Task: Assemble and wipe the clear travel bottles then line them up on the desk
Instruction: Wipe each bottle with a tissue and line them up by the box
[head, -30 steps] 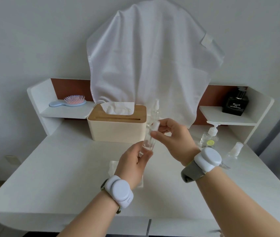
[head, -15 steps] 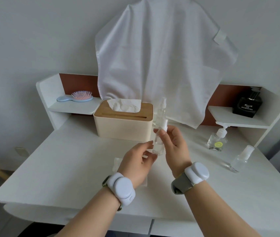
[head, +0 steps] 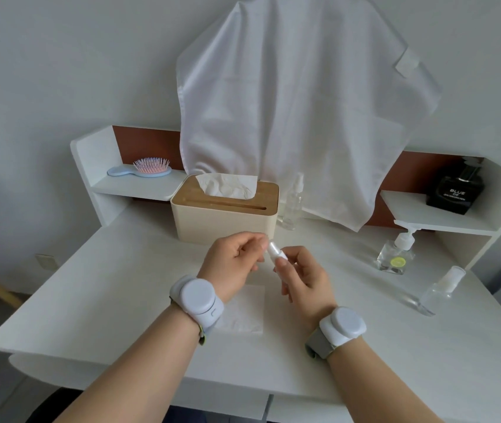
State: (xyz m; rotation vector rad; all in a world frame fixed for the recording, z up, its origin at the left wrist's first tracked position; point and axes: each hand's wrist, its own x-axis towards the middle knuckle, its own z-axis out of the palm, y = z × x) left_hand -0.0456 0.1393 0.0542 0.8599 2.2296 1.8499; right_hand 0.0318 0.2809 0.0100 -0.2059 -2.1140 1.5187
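Both hands are pinching a small clear bottle (head: 276,250) above the desk (head: 139,270) middle: right hand (head: 304,277) gripping its body, left hand (head: 234,261) fingertips closing on its top.

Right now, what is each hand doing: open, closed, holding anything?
Left hand: closed, fingertips pinching the top of the small clear bottle.
Right hand: closed around the same bottle's body.

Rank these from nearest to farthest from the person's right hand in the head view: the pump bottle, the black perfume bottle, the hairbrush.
Measured from the right hand:
1. Pump bottle, on the desk to its right.
2. Hairbrush, on the left shelf.
3. Black perfume bottle, on the right shelf, farthest back.
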